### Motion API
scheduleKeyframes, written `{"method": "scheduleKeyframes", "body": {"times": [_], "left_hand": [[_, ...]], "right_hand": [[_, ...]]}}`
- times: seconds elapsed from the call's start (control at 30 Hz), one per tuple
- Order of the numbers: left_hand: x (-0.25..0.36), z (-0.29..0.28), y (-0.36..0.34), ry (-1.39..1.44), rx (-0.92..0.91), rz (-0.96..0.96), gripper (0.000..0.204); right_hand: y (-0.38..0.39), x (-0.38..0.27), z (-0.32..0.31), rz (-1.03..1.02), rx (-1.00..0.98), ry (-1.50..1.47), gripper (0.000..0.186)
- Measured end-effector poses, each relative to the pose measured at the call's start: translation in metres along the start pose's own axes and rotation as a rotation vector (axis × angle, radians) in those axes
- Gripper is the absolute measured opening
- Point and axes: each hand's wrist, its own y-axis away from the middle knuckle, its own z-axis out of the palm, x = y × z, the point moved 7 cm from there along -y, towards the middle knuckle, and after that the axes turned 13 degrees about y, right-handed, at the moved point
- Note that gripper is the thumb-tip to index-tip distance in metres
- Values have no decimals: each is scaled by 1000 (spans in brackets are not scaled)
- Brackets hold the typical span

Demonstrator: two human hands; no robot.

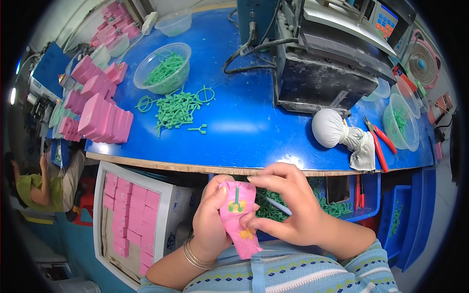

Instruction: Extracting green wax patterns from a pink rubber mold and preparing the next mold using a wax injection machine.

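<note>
In front of my body, my left hand [211,210] is closed round a floppy pink rubber mould [248,246] with yellow patches. A small green forked wax piece [237,197] lies on its upper face. My right hand [293,207] reaches in from the right, thumb and forefinger curved at the mould's edge, the forefinger by its top corner. A pale blue pointed stick [278,205] shows beside the right palm; whether that hand holds it, I cannot tell. On the blue table [234,141] ahead lies a pile of green wax pieces [176,111].
Stacked pink blocks [105,117] stand at the table's left. A clear bowl [163,68] holds green pieces. A dark machine [327,73] occupies the back right, near a white cloth bundle [337,132] and red-handled pliers [378,141]. Below the edge sits a blue tray [373,200].
</note>
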Motion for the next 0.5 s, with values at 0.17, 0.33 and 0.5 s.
{"method": "scheduleKeyframes", "body": {"times": [0.17, 0.33, 0.5], "left_hand": [[0, 8, 0, -106, -55, 19, 31], [-4, 12, 2, -104, -194, -2, 30], [-4, 2, 1, 14, -137, 19, 27]], "right_hand": [[-7, 2, 14, -84, -137, -25, 46], [-4, 8, 16, -6, -131, -121, 31], [-5, -2, 10, -32, -148, -175, 18]]}}
